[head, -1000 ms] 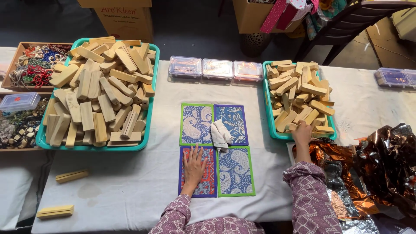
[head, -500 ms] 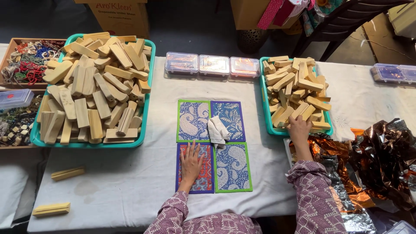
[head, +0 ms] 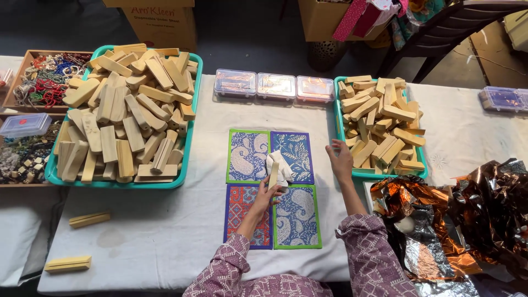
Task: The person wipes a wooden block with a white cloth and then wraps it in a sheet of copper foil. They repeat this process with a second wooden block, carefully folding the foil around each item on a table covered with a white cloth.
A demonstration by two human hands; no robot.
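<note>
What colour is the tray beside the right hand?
Teal green tray, filled with pale wooden blocks; the head view shows it clearly.

The chair [head: 462,27] and cardboard boxes [head: 159,22] are cut off by the top edge. The foil [head: 473,220] runs past the right edge. The beads [head: 44,82] are too small to tell apart.

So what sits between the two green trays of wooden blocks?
In the head view, three clear lidded boxes at the back, four paisley cards on the white cloth, nearer.
</note>
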